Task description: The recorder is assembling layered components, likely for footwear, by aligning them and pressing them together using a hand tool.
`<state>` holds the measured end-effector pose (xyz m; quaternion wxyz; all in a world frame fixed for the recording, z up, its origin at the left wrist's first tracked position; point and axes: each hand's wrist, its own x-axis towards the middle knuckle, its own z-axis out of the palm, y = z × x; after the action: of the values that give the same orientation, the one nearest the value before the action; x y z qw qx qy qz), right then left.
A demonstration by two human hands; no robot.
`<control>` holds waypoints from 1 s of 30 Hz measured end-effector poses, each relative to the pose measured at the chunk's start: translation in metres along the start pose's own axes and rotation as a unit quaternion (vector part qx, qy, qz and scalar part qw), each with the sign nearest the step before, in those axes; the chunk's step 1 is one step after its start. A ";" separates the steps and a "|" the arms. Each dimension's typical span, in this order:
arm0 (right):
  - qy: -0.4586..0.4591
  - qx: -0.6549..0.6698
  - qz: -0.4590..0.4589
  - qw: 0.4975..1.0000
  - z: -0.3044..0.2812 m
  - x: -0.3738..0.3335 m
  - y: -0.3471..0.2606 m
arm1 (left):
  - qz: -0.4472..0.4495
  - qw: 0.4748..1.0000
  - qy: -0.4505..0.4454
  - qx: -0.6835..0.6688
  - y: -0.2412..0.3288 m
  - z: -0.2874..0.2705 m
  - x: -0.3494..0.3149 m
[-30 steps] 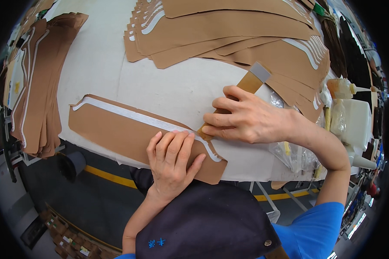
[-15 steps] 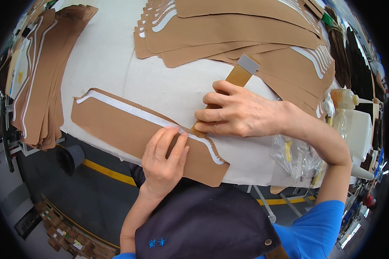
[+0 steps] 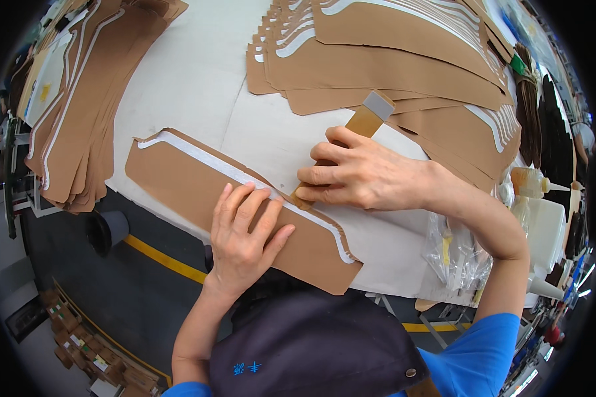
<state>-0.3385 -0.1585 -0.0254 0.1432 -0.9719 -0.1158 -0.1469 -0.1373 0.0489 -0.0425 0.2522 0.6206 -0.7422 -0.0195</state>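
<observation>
A long brown leather-like panel (image 3: pixel 172 175) lies slantwise at the near edge of the table, with a white strip (image 3: pixel 202 157) running along its far side. My left hand (image 3: pixel 244 228) rests on the panel, its fingers stretched out and lightly spread, fingertips on the strip. In my right hand (image 3: pixel 367 175) is a flat amber-brown hand tool (image 3: pixel 364 124) with a grey upper end. Its lower end touches the panel's far edge beside my left fingertips, where that edge looks folded over. My right fingers hide the tool's middle.
White sheeting covers the table (image 3: pixel 192 86). Fanned brown panels (image 3: pixel 377 66) with white strips lie at the far right, and another stack (image 3: pixel 89 126) hangs over the left edge. To the right are a clear plastic bag (image 3: pixel 453 255) and a nozzle bottle (image 3: pixel 528 182). A dark bucket (image 3: pixel 106 231) stands on the floor.
The whole view has shifted, so the table and stacks sit further right. My left hand has slid a little left along the panel, its thumb more spread. The right hand keeps its grip on the tool.
</observation>
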 end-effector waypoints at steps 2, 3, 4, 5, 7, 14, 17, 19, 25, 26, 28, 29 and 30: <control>-0.001 0.001 -0.004 1.000 0.002 0.008 0.004 | -0.025 0.999 0.015 -0.031 -0.008 0.004 -0.003; -0.001 0.002 -0.008 1.000 0.003 0.012 0.007 | -0.029 0.999 0.017 -0.028 -0.012 0.003 -0.005; 0.000 0.002 -0.012 1.000 0.005 0.017 0.010 | -0.042 0.998 0.020 -0.038 -0.015 0.003 -0.007; -0.002 0.001 -0.014 1.000 0.006 0.019 0.012 | -0.053 0.997 0.024 -0.052 -0.017 0.002 -0.006; 0.005 -0.009 -0.013 1.000 0.007 0.024 0.015 | -0.034 0.999 0.023 -0.018 -0.020 -0.007 0.001; -0.013 -0.005 -0.017 1.000 0.010 0.046 0.027 | -0.058 0.997 0.047 -0.031 -0.041 -0.005 -0.005; -0.004 -0.013 -0.021 1.000 0.013 0.055 0.032 | -0.049 0.998 0.039 -0.007 -0.047 -0.017 0.002; -0.009 -0.022 -0.025 0.999 0.015 0.061 0.037 | -0.027 0.999 0.031 0.030 -0.052 -0.019 0.002; -0.010 -0.033 -0.033 0.999 0.017 0.085 0.049 | -0.093 0.994 0.049 -0.037 -0.073 -0.023 0.000; -0.010 -0.032 -0.035 0.999 0.019 0.087 0.052 | -0.072 0.996 0.051 0.001 -0.075 -0.026 0.004; -0.018 -0.029 -0.021 0.999 0.021 0.093 0.057 | -0.053 0.996 0.055 0.041 -0.080 -0.028 0.005; -0.017 -0.028 -0.026 0.999 0.023 0.096 0.059 | -0.062 0.997 0.048 0.028 -0.082 -0.027 0.003; -0.015 -0.028 -0.025 0.999 0.025 0.100 0.061 | -0.071 0.996 0.042 0.015 -0.084 -0.026 0.001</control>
<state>-0.2229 -0.1893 -0.0317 0.1104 -0.9743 -0.1383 -0.1391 -0.0503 0.0359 -0.0478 0.2717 0.6758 -0.6851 -0.0003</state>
